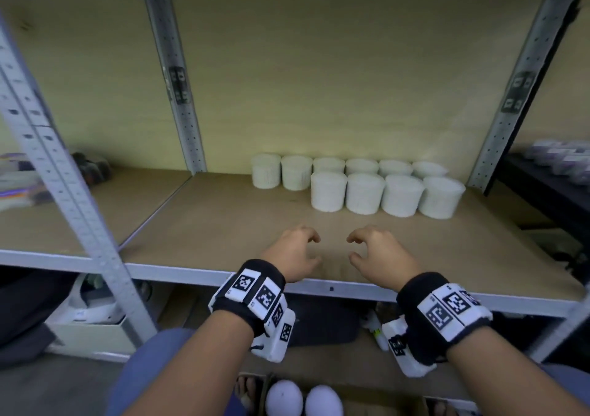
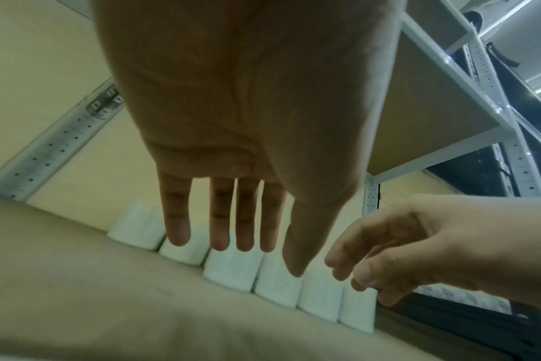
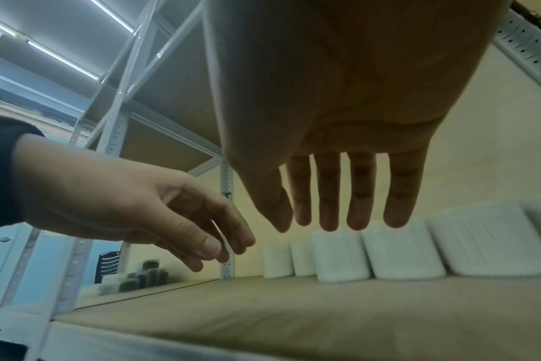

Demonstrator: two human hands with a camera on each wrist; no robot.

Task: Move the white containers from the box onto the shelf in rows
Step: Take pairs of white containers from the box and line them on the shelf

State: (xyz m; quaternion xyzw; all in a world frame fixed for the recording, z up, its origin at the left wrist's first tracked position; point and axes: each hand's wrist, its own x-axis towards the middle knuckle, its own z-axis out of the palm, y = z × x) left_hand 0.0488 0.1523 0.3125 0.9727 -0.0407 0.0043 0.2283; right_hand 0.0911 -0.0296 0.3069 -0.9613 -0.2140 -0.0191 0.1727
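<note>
Several white round containers stand in two rows at the back right of the shelf board (image 1: 223, 224): a longer back row (image 1: 297, 173) and a shorter front row (image 1: 365, 193). Both my hands hover empty over the shelf's front part, well short of the rows. My left hand (image 1: 314, 248) and right hand (image 1: 352, 248) face each other with loosely curled fingers. The left wrist view shows my left hand (image 2: 232, 244) hanging relaxed above the rows (image 2: 232, 271); the right wrist view shows my right hand (image 3: 340, 219) likewise. Two white containers (image 1: 284, 398) sit in a brown box (image 1: 266, 382) below.
Grey perforated uprights (image 1: 178, 96) (image 1: 510, 112) frame the bay, and another upright (image 1: 54, 166) crosses the near left. The left bay holds dark and coloured items (image 1: 92, 166). A black shelf with pale packs (image 1: 562, 157) is at the right. A dark bag (image 1: 322, 323) lies on the lower shelf.
</note>
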